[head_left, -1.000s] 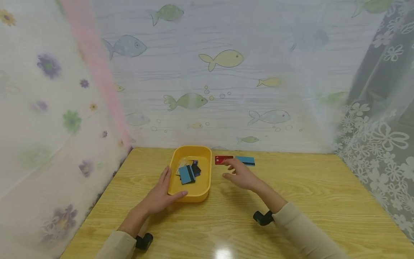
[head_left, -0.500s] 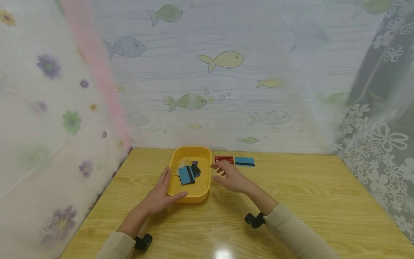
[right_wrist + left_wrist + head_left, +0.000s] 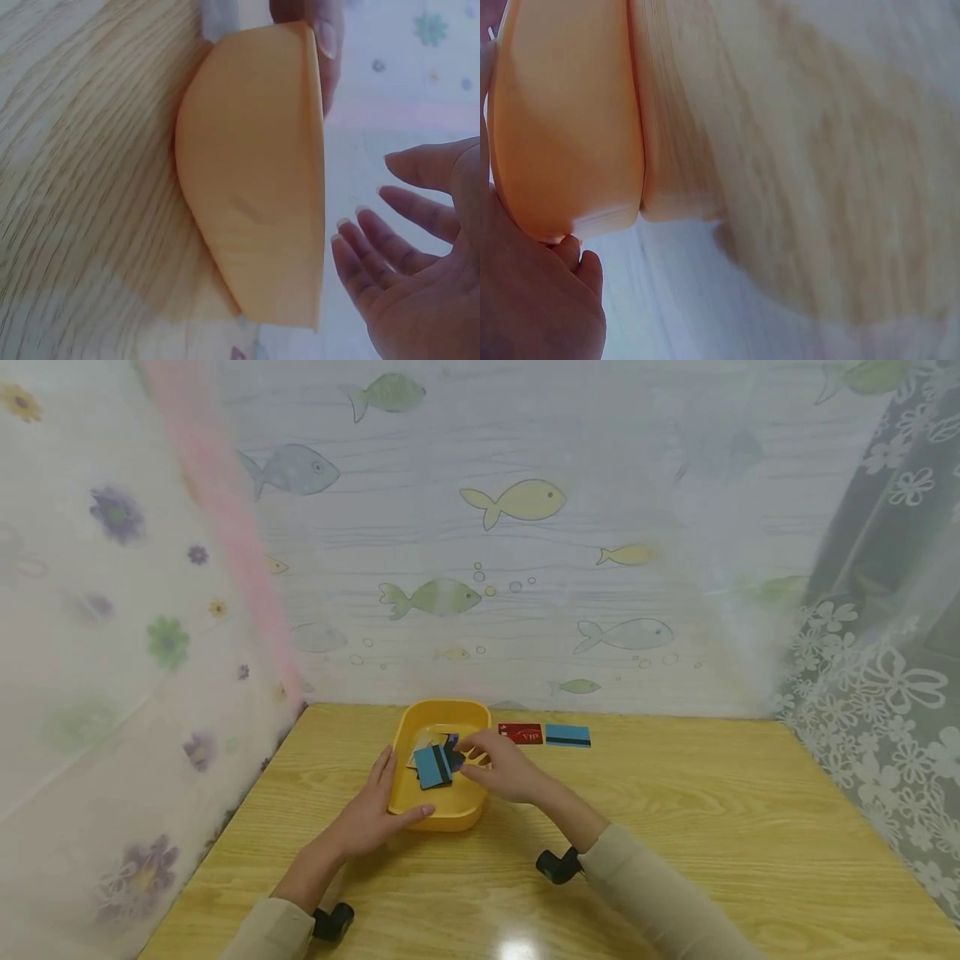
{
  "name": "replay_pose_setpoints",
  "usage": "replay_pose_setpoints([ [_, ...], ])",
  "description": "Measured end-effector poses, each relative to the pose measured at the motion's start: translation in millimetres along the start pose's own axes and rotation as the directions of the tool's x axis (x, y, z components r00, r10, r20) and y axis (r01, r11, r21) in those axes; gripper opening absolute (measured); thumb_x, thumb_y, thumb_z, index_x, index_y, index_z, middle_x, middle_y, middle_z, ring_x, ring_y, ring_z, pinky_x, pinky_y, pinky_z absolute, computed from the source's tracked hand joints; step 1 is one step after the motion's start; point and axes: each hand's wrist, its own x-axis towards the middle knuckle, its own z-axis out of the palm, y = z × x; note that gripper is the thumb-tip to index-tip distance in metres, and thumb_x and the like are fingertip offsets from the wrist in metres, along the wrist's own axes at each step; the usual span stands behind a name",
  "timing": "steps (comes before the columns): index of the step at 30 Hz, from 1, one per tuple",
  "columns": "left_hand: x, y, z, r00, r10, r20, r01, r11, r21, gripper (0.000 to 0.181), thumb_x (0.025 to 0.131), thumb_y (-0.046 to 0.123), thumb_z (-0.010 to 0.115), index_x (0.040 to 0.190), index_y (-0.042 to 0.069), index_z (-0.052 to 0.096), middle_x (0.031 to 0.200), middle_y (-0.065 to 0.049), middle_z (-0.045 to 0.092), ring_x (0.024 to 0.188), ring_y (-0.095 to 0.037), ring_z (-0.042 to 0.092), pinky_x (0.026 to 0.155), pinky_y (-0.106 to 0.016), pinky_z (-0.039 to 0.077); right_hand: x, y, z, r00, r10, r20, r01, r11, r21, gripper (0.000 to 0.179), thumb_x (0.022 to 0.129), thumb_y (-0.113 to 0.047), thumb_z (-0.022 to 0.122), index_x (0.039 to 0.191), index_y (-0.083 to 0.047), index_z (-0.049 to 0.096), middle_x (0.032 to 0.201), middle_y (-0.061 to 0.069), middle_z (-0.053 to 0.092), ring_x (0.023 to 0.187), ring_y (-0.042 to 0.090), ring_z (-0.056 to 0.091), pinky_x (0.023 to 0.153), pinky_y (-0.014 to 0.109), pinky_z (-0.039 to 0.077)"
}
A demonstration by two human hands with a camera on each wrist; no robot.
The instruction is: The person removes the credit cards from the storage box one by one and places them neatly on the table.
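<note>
A yellow plastic bin (image 3: pixel 447 823) stands on the wooden table. Within it lies a loose pile of cards, topped by a blue card (image 3: pixel 427 767) with a black stripe; a dark card (image 3: pixel 453 758) shows beside it. My left hand (image 3: pixel 363 814) grips the bin's near left corner, fingers along the side and thumb over the near rim. Over the bin's right rim reaches my right hand (image 3: pixel 510 768), its fingers loosely bent above the cards. The right wrist view shows nothing in that hand (image 3: pixel 420 277), its fingers apart from the thumb.
Right of the bin, near the table's back edge, lie a red VIP card (image 3: pixel 520 734) and another blue striped card (image 3: pixel 567 736), side by side. A fish-patterned curtain (image 3: pixel 517 568) hangs behind the table (image 3: pixel 675 827). Flowered curtains close off both sides.
My right hand has moved left from beside the red card to over the bin, uncovering that card. The left hand and the bin have stayed put.
</note>
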Motion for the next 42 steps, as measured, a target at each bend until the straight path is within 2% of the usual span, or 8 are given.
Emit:
replay_pose_setpoints([
  [6,0.1,-2.3,0.2,1.0,0.003,0.001,-0.003,1.0,0.007,0.121,0.086,0.072,0.065,0.165,0.011,-0.003,0.172,-0.01,-0.007,0.153,-0.042,0.022,0.118,-0.063,0.026,11.9,1,12,1.0,0.015,0.011,-0.015,0.998,0.057,0.038,0.1,-0.008,0.065,0.136,0.001,0.058,0.133,0.025,0.057,0.117,0.043,0.058,0.101,0.056,0.049],
  [10,0.0,-3.5,-0.4,1.0,0.022,-0.01,-0.022,1.0,0.016,0.121,0.087,0.072,0.066,0.165,0.01,-0.003,0.172,-0.01,-0.008,0.153,-0.041,0.022,0.118,-0.062,0.027,21.4,0,21,0.998,0.059,0.011,-0.06,0.996,0.069,0.048,0.1,-0.01,0.066,0.144,0.0,0.052,0.136,0.026,0.052,0.118,0.04,0.057,0.098,0.052,0.052],
  [15,-0.9,-4.7,-1.4,0.998,0.053,-0.019,-0.053,0.998,0.024,0.119,0.089,0.069,0.065,0.165,0.007,-0.003,0.172,-0.012,-0.008,0.153,-0.041,0.02,0.118,-0.061,0.027,33.5,-4,37,0.99,0.143,0.008,-0.143,0.99,-0.007,0.064,0.098,-0.015,0.068,0.152,0.003,0.04,0.144,0.026,0.043,0.121,0.036,0.056,0.098,0.045,0.053],
  [19,-1.7,-5.4,-1.1,0.997,0.071,-0.014,-0.07,0.997,0.018,0.118,0.09,0.068,0.064,0.165,0.006,-0.003,0.172,-0.013,-0.009,0.153,-0.043,0.019,0.118,-0.062,0.027,42.8,-8,48,0.979,0.206,0.003,-0.205,0.976,-0.078,0.075,0.096,-0.02,0.071,0.154,0.008,0.033,0.149,0.027,0.039,0.119,0.032,0.055,0.102,0.044,0.05],
  [24,-0.9,-6.1,0.3,0.996,0.084,-0.02,-0.084,0.996,0.024,0.117,0.091,0.07,0.062,0.165,0.006,-0.002,0.171,-0.014,-0.008,0.153,-0.042,0.019,0.117,-0.062,0.028,54.0,-4,61,0.958,0.287,-0.027,-0.288,0.954,-0.085,0.081,0.096,-0.027,0.072,0.156,0.009,0.03,0.153,0.027,0.035,0.12,0.03,0.055,0.104,0.044,0.049],
  [29,-0.4,-4.0,0.0,0.996,0.085,-0.013,-0.085,0.996,0.03,0.119,0.09,0.072,0.061,0.164,0.006,-0.002,0.171,-0.014,-0.008,0.154,-0.041,0.017,0.118,-0.061,0.027,60.8,0,71,0.935,0.349,-0.061,-0.354,0.928,-0.118,0.082,0.094,-0.032,0.075,0.153,0.009,0.035,0.15,0.025,0.038,0.116,0.03,0.055,0.098,0.042,0.052],
  [34,-0.4,-3.0,-2.1,0.996,0.086,-0.021,-0.085,0.996,0.034,0.12,0.089,0.073,0.061,0.164,0.005,-0.003,0.172,-0.014,-0.008,0.154,-0.041,0.018,0.118,-0.061,0.028,68.4,3,76,0.915,0.384,-0.123,-0.401,0.899,-0.174,0.073,0.09,-0.035,0.079,0.142,0.007,0.048,0.136,0.02,0.045,0.107,0.027,0.053,0.09,0.038,0.054],
  [42,-0.8,-4.7,0.4,0.997,0.071,-0.007,-0.071,0.997,0.006,0.12,0.088,0.074,0.062,0.165,0.009,-0.005,0.171,-0.008,-0.013,0.154,-0.04,0.015,0.118,-0.062,0.026,73.4,10,83,0.866,0.46,-0.195,-0.492,0.853,-0.175,0.071,0.085,-0.035,0.084,0.135,0.007,0.055,0.13,0.02,0.049,0.105,0.03,0.054,0.089,0.043,0.054],
])
